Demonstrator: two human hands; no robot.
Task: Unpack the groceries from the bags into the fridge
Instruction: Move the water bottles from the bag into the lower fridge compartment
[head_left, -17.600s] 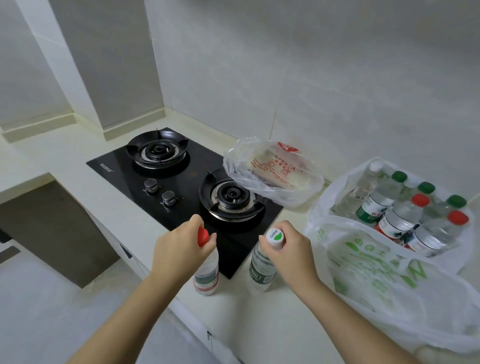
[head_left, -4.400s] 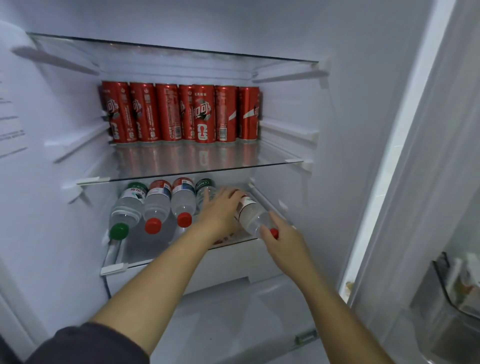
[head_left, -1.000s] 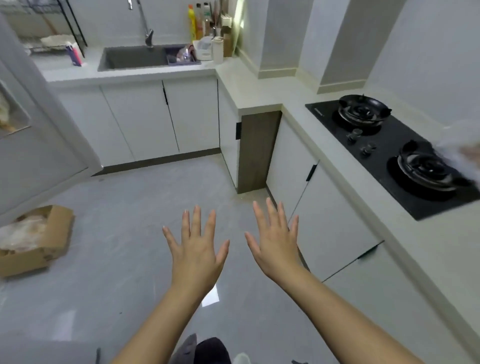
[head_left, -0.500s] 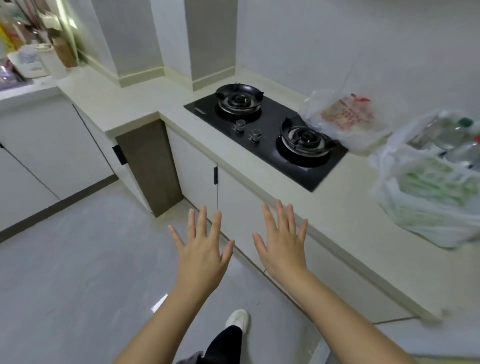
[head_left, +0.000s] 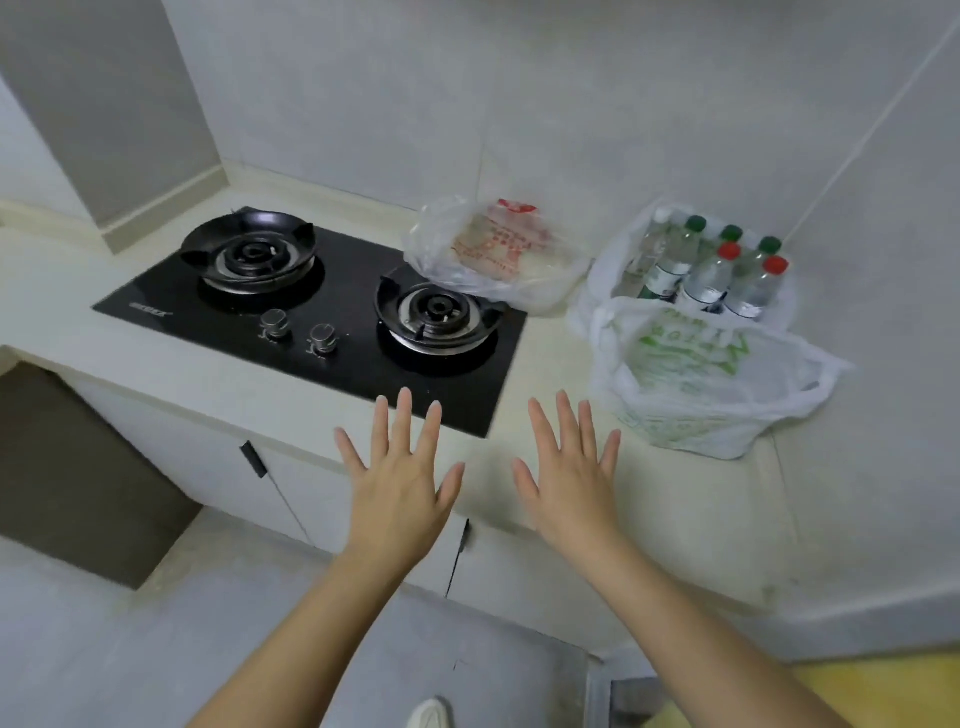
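Half a second ago both hands hung over the grey floor in front of the cabinets; now the view has swung toward the cream stone countertop (head_left: 675, 519) and the hands reach over its front edge. The black glass two-burner gas hob (head_left: 311, 312) and the bags, then off to the upper right, now sit across the middle of the view. The fridge shelf where both hands were laying bottles a few seconds back is out of sight.

The left hand (head_left: 400, 483) is held palm down, fingers straight and spread wide, holding nothing, its fingertips over the hob's near right corner. The right hand (head_left: 569, 478) is the same: flat, fingers fanned apart, empty, above bare countertop just left of the white plastic bag with green print (head_left: 696, 384). Neither hand touches a bag.

The clear plastic water bottles with green and red caps (head_left: 711, 270) stand upright in white plastic at the back right against the wall, directly behind the green-printed front; whether that is one bag or two cannot be told. A crumpled clear plastic bag with red print (head_left: 498, 254) lies between them and the hob, overlapping the hob's far right corner
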